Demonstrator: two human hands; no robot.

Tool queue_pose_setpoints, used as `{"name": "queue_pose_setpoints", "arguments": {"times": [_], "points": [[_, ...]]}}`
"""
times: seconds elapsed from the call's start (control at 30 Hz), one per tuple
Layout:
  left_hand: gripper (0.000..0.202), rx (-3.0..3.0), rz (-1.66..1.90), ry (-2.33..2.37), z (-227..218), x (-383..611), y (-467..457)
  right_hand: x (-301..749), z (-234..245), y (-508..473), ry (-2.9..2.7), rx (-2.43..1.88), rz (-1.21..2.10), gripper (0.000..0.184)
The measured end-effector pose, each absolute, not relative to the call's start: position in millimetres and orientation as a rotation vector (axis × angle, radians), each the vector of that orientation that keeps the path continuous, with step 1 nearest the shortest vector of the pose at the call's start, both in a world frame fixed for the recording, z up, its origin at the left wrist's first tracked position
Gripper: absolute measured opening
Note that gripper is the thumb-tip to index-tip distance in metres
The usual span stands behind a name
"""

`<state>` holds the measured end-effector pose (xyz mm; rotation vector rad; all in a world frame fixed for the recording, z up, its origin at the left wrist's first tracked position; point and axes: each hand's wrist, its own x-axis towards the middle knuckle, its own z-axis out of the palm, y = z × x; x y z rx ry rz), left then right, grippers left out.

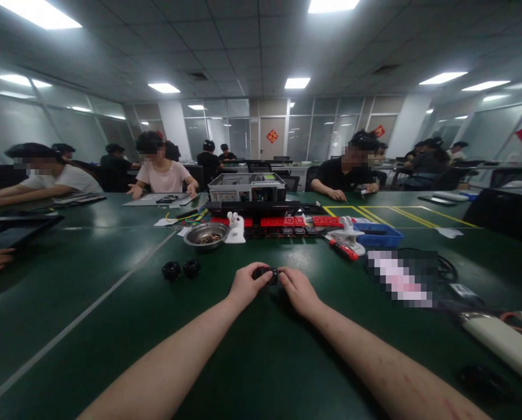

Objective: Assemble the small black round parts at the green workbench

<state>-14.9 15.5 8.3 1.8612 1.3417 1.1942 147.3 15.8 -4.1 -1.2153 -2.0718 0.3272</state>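
Note:
My left hand (pixel 244 286) is closed around a small black round part (pixel 271 276), its thumb lying on the near side. From the right, my right hand (pixel 299 290) grips the same part's edge with thumb and fingertips. The part is glossy, and the fingers cover much of it, so its exact kind does not show. Left of my hands, two similar black round parts, a nearer one (pixel 171 270) and another (pixel 191 268), lie close together on the green table (pixel 217 361).
Beyond my hands stand a metal bowl (pixel 206 236) of small parts, a white stand (pixel 235 228), red strips (pixel 282 221) and an open metal case (pixel 247 185). To the right are a red-handled tool (pixel 344 249), a blue tray (pixel 379 235) and cables. Several people sit around.

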Motion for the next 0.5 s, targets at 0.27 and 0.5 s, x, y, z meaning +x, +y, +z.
{"name": "queue_pose_setpoints", "arguments": {"times": [0.27,0.5], "points": [[0.041,1.76,1.074,1.251,1,-13,21,146,-4,18,-2.112,-1.206,0.381,0.025],[0.041,1.596,1.106,1.202,-3,-15,30,144,-3,13,-2.075,-1.061,0.394,0.038]]}}
